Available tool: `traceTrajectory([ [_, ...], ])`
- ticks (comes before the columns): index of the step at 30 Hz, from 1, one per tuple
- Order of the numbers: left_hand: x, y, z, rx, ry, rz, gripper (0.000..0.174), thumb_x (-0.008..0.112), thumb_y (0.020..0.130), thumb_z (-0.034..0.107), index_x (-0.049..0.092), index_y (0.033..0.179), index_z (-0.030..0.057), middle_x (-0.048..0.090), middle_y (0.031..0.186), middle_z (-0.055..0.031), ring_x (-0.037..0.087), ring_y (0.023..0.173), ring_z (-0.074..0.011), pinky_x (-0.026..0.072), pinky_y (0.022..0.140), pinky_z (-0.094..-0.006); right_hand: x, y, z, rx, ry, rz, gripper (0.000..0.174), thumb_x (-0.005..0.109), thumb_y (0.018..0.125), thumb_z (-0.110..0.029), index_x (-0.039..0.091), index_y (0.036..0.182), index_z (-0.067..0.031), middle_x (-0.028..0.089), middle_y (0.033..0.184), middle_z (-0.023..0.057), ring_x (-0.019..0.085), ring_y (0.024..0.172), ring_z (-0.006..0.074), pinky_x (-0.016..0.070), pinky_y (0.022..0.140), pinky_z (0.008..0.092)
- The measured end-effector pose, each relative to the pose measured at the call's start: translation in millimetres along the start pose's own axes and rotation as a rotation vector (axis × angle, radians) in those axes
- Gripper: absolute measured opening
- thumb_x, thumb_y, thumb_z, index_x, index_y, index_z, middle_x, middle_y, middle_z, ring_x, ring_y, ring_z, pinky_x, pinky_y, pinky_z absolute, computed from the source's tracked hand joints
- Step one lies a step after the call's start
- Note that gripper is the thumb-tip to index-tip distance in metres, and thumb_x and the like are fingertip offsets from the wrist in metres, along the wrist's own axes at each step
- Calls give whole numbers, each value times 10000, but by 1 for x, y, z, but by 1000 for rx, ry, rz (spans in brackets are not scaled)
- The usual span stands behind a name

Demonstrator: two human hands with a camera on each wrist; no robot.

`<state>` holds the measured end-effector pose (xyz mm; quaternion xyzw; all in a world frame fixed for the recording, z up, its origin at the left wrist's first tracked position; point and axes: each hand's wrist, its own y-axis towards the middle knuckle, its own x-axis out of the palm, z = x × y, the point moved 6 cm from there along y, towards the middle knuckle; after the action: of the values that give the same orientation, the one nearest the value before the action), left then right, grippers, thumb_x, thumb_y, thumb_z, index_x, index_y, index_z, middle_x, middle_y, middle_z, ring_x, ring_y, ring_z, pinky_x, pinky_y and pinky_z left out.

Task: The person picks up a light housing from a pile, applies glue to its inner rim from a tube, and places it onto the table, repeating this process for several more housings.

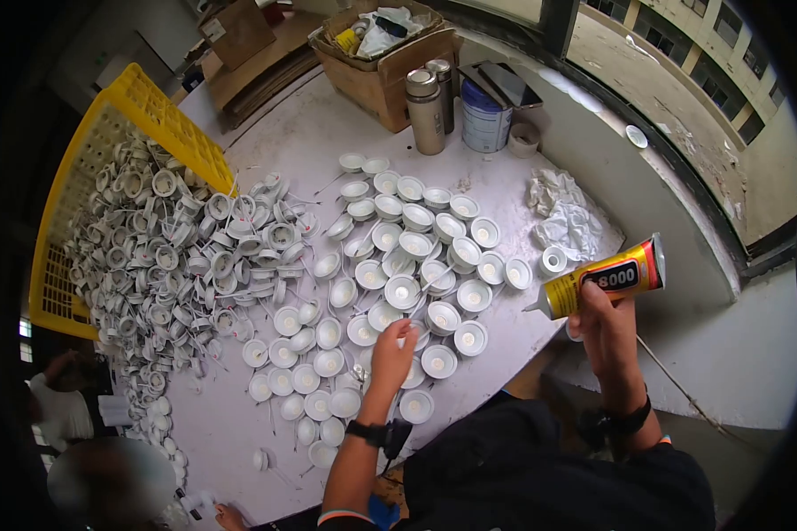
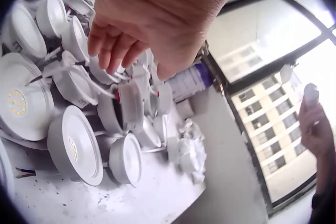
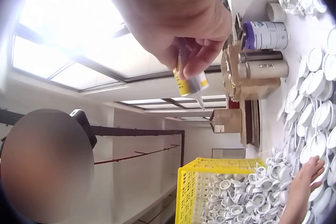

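My right hand (image 1: 607, 332) grips a yellow and black glue tube (image 1: 624, 276) marked 8000, raised to the right of the table with its pale nozzle pointing left. In the right wrist view, fingers wrap around the tube (image 3: 190, 83) and the nozzle points downward. My left hand (image 1: 391, 356) is over the front part of a spread of white round downlights (image 1: 402, 291), its fingers loosely bent, with nothing visible in its grasp. The left wrist view shows its fingertips close over the lamps (image 2: 73, 148), several with yellowish LED dots in the middle and short wires.
A yellow crate (image 1: 62, 265) lies tipped at the left, spilling a heap of white lamp housings (image 1: 164, 257). Toward the back stand a cardboard box (image 1: 372, 84), flasks (image 1: 426, 111) and a tub (image 1: 484, 119). Crumpled white plastic (image 1: 567, 217) lies at right. Another person (image 1: 106, 482) is at lower left.
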<state>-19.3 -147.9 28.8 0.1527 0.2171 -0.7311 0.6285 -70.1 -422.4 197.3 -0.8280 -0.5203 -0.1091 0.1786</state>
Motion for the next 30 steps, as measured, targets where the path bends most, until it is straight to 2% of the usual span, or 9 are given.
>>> traceTrajectory([
  [1,12,9,9,1,6,6,303,531,778,243,535,952,-5,588,861,-145,553,836,-240,427,706,-323,-4,3,-1,9,-7,15,233,600,730,-155,499,855,14,533,676,64,510,464,117,407,386,218],
  [3,33,21,16,-77,462,-63,409,534,745,335,516,947,-21,578,871,-188,533,844,-317,408,725,-404,-15,9,0,18,0,35,239,601,725,-155,496,856,14,528,671,64,506,460,117,405,385,219],
  [6,48,29,14,-131,653,-152,468,518,727,380,487,948,-31,576,866,-203,526,834,-337,385,731,-441,-30,17,2,25,0,51,244,597,720,-151,486,862,13,517,665,64,492,452,115,398,380,220],
  [14,49,36,-6,-213,639,-224,415,508,705,288,469,1002,1,587,856,-192,554,829,-328,353,780,-436,-35,26,1,28,37,63,213,587,741,-145,489,855,6,516,672,56,491,467,114,394,388,217],
  [18,39,29,-14,-219,502,-166,398,516,688,261,500,1018,40,595,798,-148,573,754,-299,429,691,-354,-21,22,5,43,41,11,207,583,744,-141,492,857,6,518,674,57,492,463,115,397,388,216],
  [21,24,21,-6,-285,252,-112,357,515,699,216,506,1003,28,581,891,-182,555,839,-315,387,786,-349,-11,15,6,56,14,-16,209,583,741,-139,495,861,8,518,678,55,491,457,115,397,381,215],
  [24,-2,1,20,-173,-45,3,309,512,731,176,512,987,4,589,863,-157,569,800,-264,415,737,-295,-3,7,9,62,7,-25,209,582,740,-136,497,863,10,517,682,56,491,458,116,397,379,216],
  [26,-10,-20,22,-276,-695,5,292,502,768,175,500,985,-19,584,826,-111,562,754,-199,428,687,-278,3,2,12,59,4,-33,210,582,739,-135,498,865,10,517,685,56,491,459,117,397,379,216],
  [30,-49,-67,53,-391,-807,-44,295,495,805,242,495,952,-14,561,819,-62,534,719,-123,431,617,-228,21,-8,21,63,-23,-94,225,584,738,-137,493,886,7,514,692,56,488,462,120,391,375,220],
])
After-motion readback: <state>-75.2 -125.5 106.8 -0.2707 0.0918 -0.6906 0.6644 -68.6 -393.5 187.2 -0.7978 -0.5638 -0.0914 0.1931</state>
